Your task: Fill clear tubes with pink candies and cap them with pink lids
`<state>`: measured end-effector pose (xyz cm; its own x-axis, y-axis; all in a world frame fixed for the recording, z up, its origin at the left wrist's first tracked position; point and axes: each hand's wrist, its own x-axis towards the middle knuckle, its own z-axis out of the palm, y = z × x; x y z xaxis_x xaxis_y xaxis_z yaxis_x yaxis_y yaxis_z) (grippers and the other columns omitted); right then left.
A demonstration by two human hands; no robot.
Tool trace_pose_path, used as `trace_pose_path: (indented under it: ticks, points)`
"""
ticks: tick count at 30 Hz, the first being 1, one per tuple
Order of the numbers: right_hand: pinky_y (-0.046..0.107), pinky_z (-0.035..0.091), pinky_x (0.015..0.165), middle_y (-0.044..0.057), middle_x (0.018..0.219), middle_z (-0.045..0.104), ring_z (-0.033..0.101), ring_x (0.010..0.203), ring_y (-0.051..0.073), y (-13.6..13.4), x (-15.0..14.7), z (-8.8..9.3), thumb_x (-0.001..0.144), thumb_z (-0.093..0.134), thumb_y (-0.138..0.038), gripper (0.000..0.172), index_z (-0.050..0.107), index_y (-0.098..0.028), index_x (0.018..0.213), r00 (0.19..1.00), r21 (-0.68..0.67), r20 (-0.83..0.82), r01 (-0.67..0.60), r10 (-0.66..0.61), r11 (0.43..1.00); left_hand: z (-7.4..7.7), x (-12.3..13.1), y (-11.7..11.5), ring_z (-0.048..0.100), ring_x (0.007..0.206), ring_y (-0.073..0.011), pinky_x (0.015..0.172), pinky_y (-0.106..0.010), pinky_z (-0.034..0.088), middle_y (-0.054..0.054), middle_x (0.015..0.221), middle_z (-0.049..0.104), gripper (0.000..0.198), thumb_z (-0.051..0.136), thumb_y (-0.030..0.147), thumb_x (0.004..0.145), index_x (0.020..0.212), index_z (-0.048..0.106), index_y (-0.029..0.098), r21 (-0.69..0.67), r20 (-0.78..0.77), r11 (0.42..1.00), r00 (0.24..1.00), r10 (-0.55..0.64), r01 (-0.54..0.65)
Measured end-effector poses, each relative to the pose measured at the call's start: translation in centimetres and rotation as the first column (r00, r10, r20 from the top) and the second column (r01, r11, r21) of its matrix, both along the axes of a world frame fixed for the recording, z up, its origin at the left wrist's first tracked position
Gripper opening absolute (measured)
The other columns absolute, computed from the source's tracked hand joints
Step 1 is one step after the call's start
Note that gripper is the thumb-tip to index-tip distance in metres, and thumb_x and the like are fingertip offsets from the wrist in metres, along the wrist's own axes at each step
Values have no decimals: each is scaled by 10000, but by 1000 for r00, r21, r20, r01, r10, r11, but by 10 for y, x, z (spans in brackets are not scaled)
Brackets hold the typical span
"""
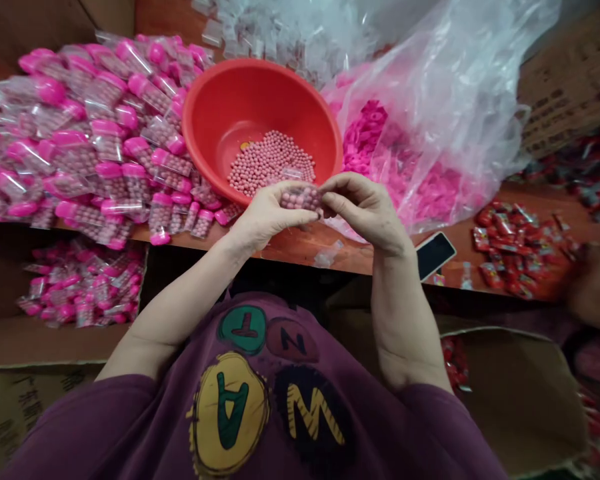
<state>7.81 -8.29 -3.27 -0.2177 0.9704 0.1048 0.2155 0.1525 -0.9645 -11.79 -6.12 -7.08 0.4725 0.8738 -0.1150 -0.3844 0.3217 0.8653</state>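
Note:
My left hand (264,215) is closed round a small clear bottle (300,198) full of pink beads, held on its side over the near rim of a red basin (200,113). At the bottle's right end, the fingertips of my right hand (370,208) are pinched together; whatever sits between them is hidden. Loose pink beads (273,160) cover part of the basin's floor, with a small yellow piece (245,145) beside them. To the left lies a big heap of bead-filled bottles (110,150) with bright pink caps.
Right of the basin, a clear plastic bag (430,113) holds pink parts (365,137). Clear empty containers (265,33) lie behind. A phone (436,255) and red wrapped pieces (510,247) are to the right, near another person's blurred hand (595,287). Cartons (520,400) stand below the table edge.

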Motion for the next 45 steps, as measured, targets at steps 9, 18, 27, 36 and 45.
trace_pose_path:
  ticks: [9,18,27,36,45]
  points:
    - [339,572,887,20,992,755,698,915,175,-64,14,-71,982,645,-230,104,730,-238,1041,950,115,282,104,-133,988,-86,30,-42,741,872,-156,838,-276,590,-24,972,816,305,825,179,710,1013,799,160,223,-250,973,962,112,-55]
    - [374,574,954,76,1097,756,719,1044,215,-84,17,-109,1011,518,-165,217,706,-227,1101,883,123,458,54,-105,991,-142,32,-48,740,845,-168,781,-269,581,-72,952,817,220,790,220,847,1055,844,172,572,-350,820,899,262,-16]
    - [438,588,988,106,1054,790,725,1022,251,-20,108,-107,986,545,-188,212,750,-209,1036,551,372,600,449,-579,812,-141,35,-53,742,878,-178,797,-298,615,-72,964,797,138,784,216,892,1021,831,198,626,-378,779,869,320,-15]
    - [621,479,1135,219,1250,712,594,1279,380,60,114,-128,939,561,-103,237,738,-117,1096,219,344,862,408,-457,845,-137,33,-49,737,890,-201,843,-354,589,-45,961,847,109,797,146,900,990,792,207,677,-334,736,891,308,-1]
    - [409,609,929,58,1031,754,698,949,207,27,109,-119,1003,668,-442,240,710,-226,1098,670,287,480,491,-567,823,-135,33,-48,731,892,-195,852,-356,581,-34,965,844,123,771,135,912,1005,787,215,662,-349,749,889,296,10]
